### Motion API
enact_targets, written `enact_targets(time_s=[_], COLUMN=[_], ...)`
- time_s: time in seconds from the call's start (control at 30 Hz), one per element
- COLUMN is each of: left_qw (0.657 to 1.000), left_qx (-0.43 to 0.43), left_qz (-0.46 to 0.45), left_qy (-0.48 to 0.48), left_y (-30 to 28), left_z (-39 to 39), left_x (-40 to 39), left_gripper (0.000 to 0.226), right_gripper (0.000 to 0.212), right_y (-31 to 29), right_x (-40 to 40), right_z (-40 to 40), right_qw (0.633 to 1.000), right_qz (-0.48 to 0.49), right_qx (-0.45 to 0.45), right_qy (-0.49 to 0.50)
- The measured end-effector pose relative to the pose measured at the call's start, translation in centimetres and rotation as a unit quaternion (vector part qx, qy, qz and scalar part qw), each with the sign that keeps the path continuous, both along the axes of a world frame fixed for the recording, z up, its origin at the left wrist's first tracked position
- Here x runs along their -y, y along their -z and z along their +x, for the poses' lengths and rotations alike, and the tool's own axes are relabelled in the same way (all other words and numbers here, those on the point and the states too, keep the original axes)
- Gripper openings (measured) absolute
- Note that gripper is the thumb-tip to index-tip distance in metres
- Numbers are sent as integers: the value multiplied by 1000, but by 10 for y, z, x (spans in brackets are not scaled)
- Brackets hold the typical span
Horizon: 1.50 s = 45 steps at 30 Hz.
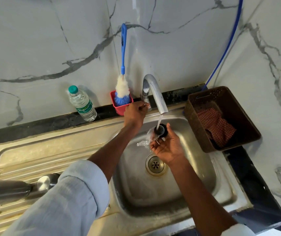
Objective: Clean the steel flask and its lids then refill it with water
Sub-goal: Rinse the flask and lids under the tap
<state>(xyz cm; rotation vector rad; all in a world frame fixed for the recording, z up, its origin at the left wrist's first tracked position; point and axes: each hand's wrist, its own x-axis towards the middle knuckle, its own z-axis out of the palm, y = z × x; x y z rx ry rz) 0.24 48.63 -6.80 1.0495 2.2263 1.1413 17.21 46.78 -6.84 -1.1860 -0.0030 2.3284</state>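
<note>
The task looks early: the right hand (166,147) holds a black lid (161,131) in its fingers under the running tap (155,92), over the sink (204,176). The left hand (134,113) grips the tap's handle. The steel flask (5,189) lies on the near-left drainboard, cut off by the frame edge; brushing and refilling remain. The object beside the flask is possibly another lid.

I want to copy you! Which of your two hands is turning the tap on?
The left hand, up at the tap handle. The right hand is lower, over the sink, holding the black lid under the running water.
</note>
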Motion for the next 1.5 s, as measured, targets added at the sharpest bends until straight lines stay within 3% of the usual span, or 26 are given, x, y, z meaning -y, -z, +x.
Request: enact_targets(time_s=[0.2,0.33,0.47,0.6,0.77,0.9,1.07,1.2,1.33,1.4,1.5], left_qw=[1000,1000,999,999,999,998,998,998,999,999,998], left_qx=[1,-1,-25,-23,-24,-33,-25,-29,-17,-18,-35], left_qz=[1,-17,-28,-36,-43,-50,-50,-60,-44,-45,-52], left_qy=[-7,-8,-7,-3,-13,-1,-2,-1,-3,-2,-3], left_y=[-3,-2,-3,-4,-7,-11,-11,-15,-13,-11,-11], left_z=[3,4,3,5,5,5,5,3,5,4,2], left_x=[2,4,5,5,5,6,7,8,9,8,8], left_gripper=[20,22,16,17,17,17,17,20,19,17,16], right_gripper=[60,38,33,37,57,46,60,57,58,53,37], right_y=[7,-1,-2,-2,5,0,7,10,9,12,12], right_x=[-4,-5,-10,-3,-2,2,-4,1,-1,1,-7], right_z=[-8,-1,3,-2,-6,1,6,11,8,10,13], right_qw=[997,999,996,989,995,978,966,920,896,900,936], right_qz=[-35,0,42,102,57,157,230,346,396,393,314], right_qx=[-62,-22,27,48,-23,50,59,135,166,132,124], right_qy=[16,-48,-68,-97,-77,-126,-99,-127,-114,-134,-103])
